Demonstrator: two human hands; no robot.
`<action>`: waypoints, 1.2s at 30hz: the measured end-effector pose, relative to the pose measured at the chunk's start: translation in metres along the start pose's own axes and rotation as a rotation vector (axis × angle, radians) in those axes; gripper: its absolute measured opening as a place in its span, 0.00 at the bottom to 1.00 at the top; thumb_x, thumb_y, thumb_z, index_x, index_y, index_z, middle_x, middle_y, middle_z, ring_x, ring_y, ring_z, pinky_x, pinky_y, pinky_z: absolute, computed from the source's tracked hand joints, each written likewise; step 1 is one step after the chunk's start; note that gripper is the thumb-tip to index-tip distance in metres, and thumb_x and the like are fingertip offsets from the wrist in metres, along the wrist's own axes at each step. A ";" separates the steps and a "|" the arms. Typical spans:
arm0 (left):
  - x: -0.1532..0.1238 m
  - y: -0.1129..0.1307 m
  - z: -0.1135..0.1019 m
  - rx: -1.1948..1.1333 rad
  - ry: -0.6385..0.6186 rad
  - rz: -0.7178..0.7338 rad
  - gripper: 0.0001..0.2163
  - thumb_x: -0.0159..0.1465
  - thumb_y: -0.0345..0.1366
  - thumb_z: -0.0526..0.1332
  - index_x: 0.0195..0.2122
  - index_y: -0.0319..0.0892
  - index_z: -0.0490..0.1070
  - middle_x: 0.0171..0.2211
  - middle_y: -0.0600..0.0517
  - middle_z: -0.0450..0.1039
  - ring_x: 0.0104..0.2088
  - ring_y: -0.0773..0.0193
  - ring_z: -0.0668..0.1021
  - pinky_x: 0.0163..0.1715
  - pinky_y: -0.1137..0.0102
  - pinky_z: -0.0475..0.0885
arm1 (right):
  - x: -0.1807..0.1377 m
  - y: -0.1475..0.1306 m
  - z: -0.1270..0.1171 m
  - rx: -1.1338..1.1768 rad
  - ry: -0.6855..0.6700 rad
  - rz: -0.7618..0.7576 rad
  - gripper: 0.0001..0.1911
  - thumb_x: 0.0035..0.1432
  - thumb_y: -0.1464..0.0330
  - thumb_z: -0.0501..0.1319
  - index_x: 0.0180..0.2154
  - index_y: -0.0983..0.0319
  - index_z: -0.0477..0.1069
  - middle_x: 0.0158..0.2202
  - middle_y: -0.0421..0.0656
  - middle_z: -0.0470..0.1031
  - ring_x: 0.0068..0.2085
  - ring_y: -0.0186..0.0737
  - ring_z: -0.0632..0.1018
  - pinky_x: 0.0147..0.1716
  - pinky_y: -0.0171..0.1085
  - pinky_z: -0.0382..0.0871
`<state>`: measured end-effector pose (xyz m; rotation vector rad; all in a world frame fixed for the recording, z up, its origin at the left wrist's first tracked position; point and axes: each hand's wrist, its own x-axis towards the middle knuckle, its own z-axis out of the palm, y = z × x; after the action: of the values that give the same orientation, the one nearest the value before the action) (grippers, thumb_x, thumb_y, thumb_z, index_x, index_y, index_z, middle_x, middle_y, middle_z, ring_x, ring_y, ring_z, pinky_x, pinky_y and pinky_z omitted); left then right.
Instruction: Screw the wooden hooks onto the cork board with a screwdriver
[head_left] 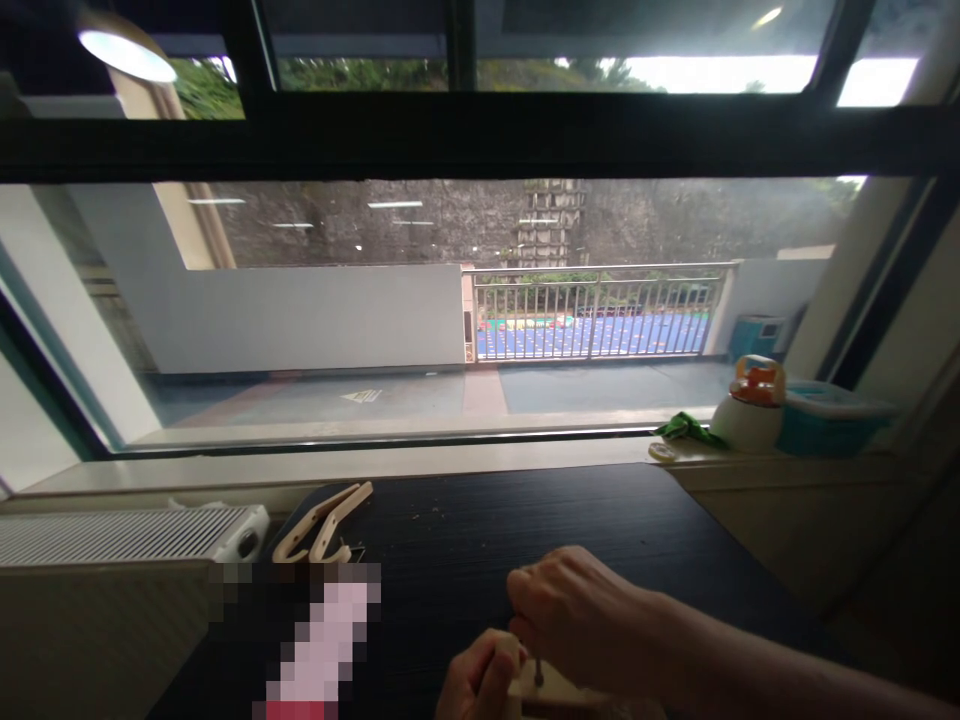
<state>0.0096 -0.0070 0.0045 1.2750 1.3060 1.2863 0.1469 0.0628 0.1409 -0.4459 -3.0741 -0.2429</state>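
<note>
At the bottom of the head view, my left hand (pixel 480 680) is closed around the edge of a pale wooden piece (pixel 559 683) on the dark table. My right hand (pixel 566 605) makes a fist just above it. A thin metal shaft (pixel 538 668) runs down from the fist to the wood; its upper part is hidden, so the kind of tool is unclear. Two curved, hook-ended wooden parts (pixel 324 522) lie at the table's far left, with a small dark metal piece (pixel 358 553) beside them. The wooden piece's lower part is cut off by the frame.
Behind the black table (pixel 450 530) runs a window sill (pixel 420 455). On its right stand a white bottle with an orange top (pixel 750 415), a teal tub (pixel 832 425) and a green cloth (pixel 686 429). A white radiator (pixel 135 535) is at left, near a blurred pink patch.
</note>
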 end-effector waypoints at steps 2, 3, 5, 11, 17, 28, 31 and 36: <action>-0.001 0.003 0.000 -0.021 -0.017 -0.007 0.27 0.55 0.62 0.50 0.26 0.38 0.68 0.21 0.55 0.61 0.26 0.66 0.64 0.28 0.73 0.61 | 0.001 0.000 -0.001 0.033 -0.026 0.161 0.11 0.61 0.69 0.49 0.30 0.64 0.67 0.24 0.43 0.73 0.23 0.37 0.73 0.21 0.35 0.54; -0.002 0.005 -0.001 -0.035 -0.025 -0.018 0.26 0.56 0.61 0.51 0.27 0.38 0.68 0.22 0.55 0.61 0.26 0.66 0.64 0.28 0.73 0.61 | 0.002 0.000 -0.003 0.042 -0.037 0.215 0.12 0.61 0.68 0.49 0.30 0.64 0.67 0.24 0.43 0.73 0.23 0.38 0.74 0.21 0.35 0.54; -0.004 0.008 -0.001 -0.065 -0.030 -0.039 0.25 0.57 0.59 0.51 0.28 0.38 0.69 0.23 0.55 0.63 0.26 0.66 0.65 0.28 0.73 0.62 | 0.002 -0.001 -0.009 0.049 -0.048 0.253 0.13 0.61 0.66 0.49 0.30 0.63 0.68 0.24 0.44 0.74 0.24 0.39 0.75 0.21 0.35 0.54; -0.007 0.012 -0.001 -0.084 -0.032 -0.044 0.23 0.57 0.58 0.53 0.26 0.38 0.67 0.23 0.54 0.63 0.27 0.66 0.65 0.28 0.73 0.62 | -0.002 -0.002 -0.029 0.058 -0.046 -0.037 0.08 0.57 0.66 0.54 0.29 0.62 0.68 0.25 0.41 0.75 0.27 0.39 0.76 0.21 0.34 0.54; -0.006 0.010 -0.002 -0.070 -0.024 -0.069 0.23 0.57 0.57 0.53 0.26 0.39 0.66 0.24 0.53 0.66 0.28 0.64 0.67 0.29 0.72 0.63 | -0.006 -0.003 -0.027 0.070 -0.039 -0.159 0.06 0.56 0.73 0.55 0.27 0.63 0.66 0.25 0.40 0.74 0.27 0.36 0.74 0.24 0.34 0.56; -0.008 0.019 0.000 -0.068 -0.008 -0.070 0.19 0.59 0.52 0.54 0.27 0.39 0.68 0.23 0.56 0.62 0.26 0.67 0.64 0.26 0.75 0.61 | 0.000 -0.002 -0.014 0.122 -0.086 0.363 0.15 0.62 0.64 0.48 0.32 0.63 0.70 0.26 0.45 0.76 0.27 0.42 0.77 0.23 0.35 0.58; -0.008 0.016 0.000 -0.030 -0.034 -0.046 0.19 0.59 0.52 0.55 0.24 0.39 0.66 0.21 0.57 0.59 0.25 0.68 0.62 0.25 0.76 0.60 | -0.003 -0.001 -0.025 0.134 -0.098 0.270 0.13 0.59 0.64 0.51 0.32 0.62 0.71 0.27 0.44 0.77 0.30 0.44 0.78 0.25 0.35 0.59; -0.009 0.009 -0.003 0.020 -0.113 0.006 0.20 0.57 0.53 0.56 0.25 0.38 0.67 0.23 0.55 0.62 0.27 0.66 0.65 0.27 0.75 0.62 | -0.006 -0.003 -0.040 0.096 -0.158 -0.004 0.08 0.55 0.69 0.55 0.29 0.63 0.72 0.28 0.44 0.77 0.30 0.42 0.78 0.23 0.34 0.57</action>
<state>0.0078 -0.0167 0.0133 1.3468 1.2395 1.1906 0.1517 0.0521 0.1793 -0.4762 -3.2229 -0.0616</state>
